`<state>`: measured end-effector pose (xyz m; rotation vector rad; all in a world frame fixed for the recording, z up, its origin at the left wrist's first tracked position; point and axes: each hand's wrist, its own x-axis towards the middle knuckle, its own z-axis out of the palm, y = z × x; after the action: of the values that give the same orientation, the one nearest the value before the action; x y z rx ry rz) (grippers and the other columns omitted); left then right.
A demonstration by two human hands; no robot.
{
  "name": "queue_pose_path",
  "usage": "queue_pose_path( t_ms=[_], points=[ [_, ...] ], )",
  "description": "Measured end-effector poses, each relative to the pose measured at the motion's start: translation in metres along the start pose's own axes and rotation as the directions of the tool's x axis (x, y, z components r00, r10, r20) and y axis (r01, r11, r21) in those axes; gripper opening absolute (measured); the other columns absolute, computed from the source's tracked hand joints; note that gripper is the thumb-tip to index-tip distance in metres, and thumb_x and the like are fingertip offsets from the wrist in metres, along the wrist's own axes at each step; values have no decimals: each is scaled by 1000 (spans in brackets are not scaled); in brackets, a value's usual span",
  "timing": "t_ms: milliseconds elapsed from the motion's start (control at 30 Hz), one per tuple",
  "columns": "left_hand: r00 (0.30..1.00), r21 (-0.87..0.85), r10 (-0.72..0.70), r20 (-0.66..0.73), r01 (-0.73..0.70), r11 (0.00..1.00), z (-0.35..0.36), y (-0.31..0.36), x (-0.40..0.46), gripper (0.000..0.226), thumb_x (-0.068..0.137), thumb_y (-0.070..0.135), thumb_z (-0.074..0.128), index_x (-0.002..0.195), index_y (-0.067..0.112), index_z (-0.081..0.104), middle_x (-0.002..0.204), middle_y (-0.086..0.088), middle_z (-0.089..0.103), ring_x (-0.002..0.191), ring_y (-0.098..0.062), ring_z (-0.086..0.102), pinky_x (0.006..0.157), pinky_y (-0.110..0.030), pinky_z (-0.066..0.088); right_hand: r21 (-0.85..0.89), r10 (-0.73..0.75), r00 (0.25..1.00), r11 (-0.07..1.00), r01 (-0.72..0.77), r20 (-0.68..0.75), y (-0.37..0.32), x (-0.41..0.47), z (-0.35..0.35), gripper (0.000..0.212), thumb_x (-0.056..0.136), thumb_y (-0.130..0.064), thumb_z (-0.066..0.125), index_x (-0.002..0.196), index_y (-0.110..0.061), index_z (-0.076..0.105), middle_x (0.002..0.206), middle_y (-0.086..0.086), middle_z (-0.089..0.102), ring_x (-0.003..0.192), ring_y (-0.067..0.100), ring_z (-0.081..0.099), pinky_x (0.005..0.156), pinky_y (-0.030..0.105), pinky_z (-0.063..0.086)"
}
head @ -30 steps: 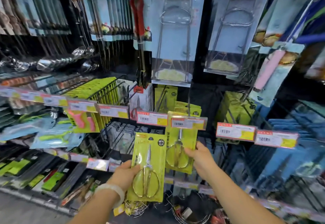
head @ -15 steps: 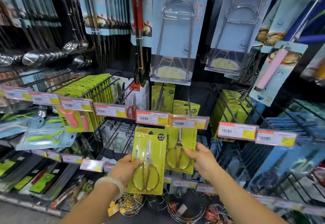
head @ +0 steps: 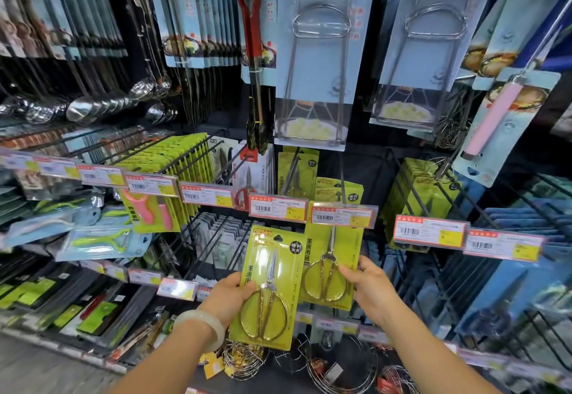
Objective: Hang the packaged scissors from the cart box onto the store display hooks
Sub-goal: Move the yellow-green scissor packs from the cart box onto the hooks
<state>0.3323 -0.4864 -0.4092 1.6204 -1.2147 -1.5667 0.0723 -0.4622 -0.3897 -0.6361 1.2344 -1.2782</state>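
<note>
Lime-green card backs both scissor packs in play. The nearer scissors pack sits low in the middle of the view, below the price rail, gripped along its left edge by the left hand, thumb curled over the front of the card and fingers behind it. Held by the edge like this, the hang hole at the top of the card is left free to meet a hook, and the pack is upright, leaning slightly to the right.

Just beside it, the hung scissors pack hangs with its top tucked behind a price tag. The right hand pinches its lower right edge, probably steadying it or pushing it back along the hook to make room. The two cards overlap slightly at their near edges.

Behind the tags, more green packs hang on the same black wire hook, which suggests this is the row for the item. A second price tag marks the hook to the left.

The hook tip itself is masked by the price tags, so I cannot tell whether the right-hand pack is fully seated. The cart box is out of view. The left fingers behind the card are hidden, and the print on the tags is too small to read. Above hang blue-carded utensils.
</note>
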Motion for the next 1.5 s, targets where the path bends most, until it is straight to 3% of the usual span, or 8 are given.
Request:
queue_pose_path(
  t_ms=[167,367,567,800,1000,1133,1333,1500],
  points=[
    [1000,28,-6,7,6,1000,1,-5,0,15,94,18,55,104,16,66,97,-9,75,94,-30,70,93,-50,52,-83,31,1000,996,-31,-2,5,-2,2,26,88,6,55,106,-10,61,96,4,69,89,20,63,96,44,46],
    [1000,44,9,27,-11,999,9,6,-3,12,95,16,54,101,15,64,95,-11,74,90,-29,69,91,-47,53,-16,-6,1000,1000,5,-29,-1,-2,-6,26,89,5,54,109,-11,62,99,6,69,90,21,63,75,34,51],
    [998,146,36,50,-43,988,12,11,-5,11,95,22,53,96,18,63,97,-9,72,91,-26,68,94,-46,51,-74,10,999,997,-13,-49,-4,7,-3,23,90,2,54,107,-13,57,104,4,64,92,15,59,84,36,48],
    [998,154,26,65,-35,987,12,10,1,18,94,26,54,107,16,62,105,-9,71,100,-29,67,96,-48,50,-437,-121,911,897,-70,-394,-10,29,8,44,93,-30,55,130,-11,42,124,7,53,112,27,52,94,36,40],
    [992,94,19,127,-31,995,30,5,10,15,90,25,58,102,21,67,96,-6,75,94,-29,70,91,-49,53,-436,76,996,899,-48,46,16,-10,22,16,89,-28,61,97,-13,61,100,4,68,89,20,66,89,38,53],
    [988,20,65,141,-69,997,55,17,5,8,89,14,62,87,12,70,80,-5,76,75,-22,72,74,-37,59,-480,-151,988,869,120,-27,21,-15,15,13,87,-9,63,87,3,61,86,21,71,72,18,62,81,49,54],
    [962,-32,265,70,-263,964,80,47,-1,20,84,9,68,69,19,61,68,5,63,58,-1,59,52,-5,46,-509,-334,942,812,284,-8,-19,-26,0,16,89,-6,59,81,-19,64,70,-10,68,54,-8,58,55,10,46],
    [950,-56,305,68,-301,952,87,65,0,15,83,14,70,76,23,60,79,6,64,74,-7,60,66,-14,45,-470,-372,927,827,308,-47,-36,-18,-1,13,92,-9,56,89,-19,65,73,-11,68,62,-2,60,60,12,47]
  ],
)
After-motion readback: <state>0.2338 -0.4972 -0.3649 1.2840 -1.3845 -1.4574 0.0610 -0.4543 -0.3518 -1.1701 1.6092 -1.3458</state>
